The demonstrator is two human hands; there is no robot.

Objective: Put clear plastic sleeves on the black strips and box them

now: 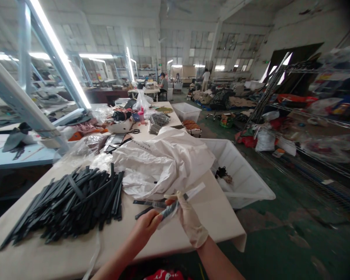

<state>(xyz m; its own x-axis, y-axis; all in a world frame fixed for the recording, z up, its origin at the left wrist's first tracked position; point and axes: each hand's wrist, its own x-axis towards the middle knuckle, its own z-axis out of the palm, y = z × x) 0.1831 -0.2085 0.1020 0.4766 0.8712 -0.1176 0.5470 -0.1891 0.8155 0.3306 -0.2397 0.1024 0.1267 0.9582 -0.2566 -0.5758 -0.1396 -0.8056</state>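
A: Which object occupies the hands?

B: A grey-blue strip in clear wrapping (169, 210), held obliquely above the near part of the surface (218, 223). Its lower end enters the left hand (148, 222); its upper part meets the gloved right hand (190, 221). A pale tail (196, 189) extends beyond the right hand — whether it belongs to the wrapping or is a separate piece cannot be told.

A: How do the fingers stand?

B: Those of the left hand are bent closed about the strip's lower end. Those of the right hand are drawn together on the upper part, one gloved fingertip pointing leftward. The back of the glove conceals the rest, and a small reddish patch below that fingertip is too small to identify.

A: What lies nearby?

B: Loose dark strips (147, 203) lie just behind the left hand. Farther left is a heap of dark strips (72, 198), its lower layers hidden by the upper. Beyond the hands spreads a crumpled white sack (166, 163), its lettering too small to read.

A: And the margins?

B: Both forearms are cut off by the lower border, as is a red item with white markings (165, 274). The white bin (247, 175), at right, is partly masked by the sack and the surface; its contents (221, 172) are hard to make out. The wire rack (317, 112) blurs toward the dark right corner.
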